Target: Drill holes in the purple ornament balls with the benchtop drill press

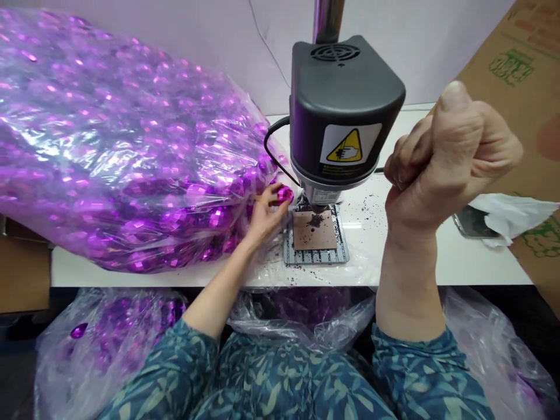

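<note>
My left hand pinches a shiny purple faceted bead just left of the press's tip, beside the mouth of a big clear bag of purple beads. My right hand is raised in a fist, thumb up, closed round a lever that is hidden inside it, to the right of the dark grey bench press head. Under the head lies a grey slotted base plate with a brown pad and dark crumbs on it.
The white table is speckled with dark debris. A cardboard box stands at the right, with white paper and a dark tray beside it. Plastic bags with purple beads lie below the table edge, over my lap.
</note>
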`<state>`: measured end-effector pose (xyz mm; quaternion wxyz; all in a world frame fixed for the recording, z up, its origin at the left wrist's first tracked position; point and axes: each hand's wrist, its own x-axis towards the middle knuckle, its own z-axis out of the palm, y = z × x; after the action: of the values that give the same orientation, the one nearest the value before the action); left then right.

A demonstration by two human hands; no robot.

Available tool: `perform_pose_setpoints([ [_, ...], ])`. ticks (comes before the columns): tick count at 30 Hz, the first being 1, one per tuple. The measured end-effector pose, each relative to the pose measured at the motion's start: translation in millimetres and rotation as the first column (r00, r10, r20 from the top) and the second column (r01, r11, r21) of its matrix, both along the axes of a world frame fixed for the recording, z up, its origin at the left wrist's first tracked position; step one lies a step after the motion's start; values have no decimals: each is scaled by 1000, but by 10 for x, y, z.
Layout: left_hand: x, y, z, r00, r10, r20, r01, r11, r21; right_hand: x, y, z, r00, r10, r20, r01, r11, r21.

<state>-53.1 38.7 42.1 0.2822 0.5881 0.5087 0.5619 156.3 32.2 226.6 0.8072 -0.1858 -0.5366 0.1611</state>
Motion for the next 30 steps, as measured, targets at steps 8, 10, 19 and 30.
perform_pose_setpoints([
  [8,212,-614,-67,780,-56,623,306,903,-302,-17,50,-16,999,-28,-17,28,1000,-5],
  [10,197,-605,-65,722,-66,688,388,863,-324,-11,48,-25,999,-35,-13,35,999,-17],
  [19,201,-521,-187,978,-175,112,191,969,-158,-22,0,-56,975,-190,115,203,973,-113],
  [30,309,-449,-205,960,-275,-56,268,957,-108,-22,-45,-66,987,-125,99,134,986,-100],
])
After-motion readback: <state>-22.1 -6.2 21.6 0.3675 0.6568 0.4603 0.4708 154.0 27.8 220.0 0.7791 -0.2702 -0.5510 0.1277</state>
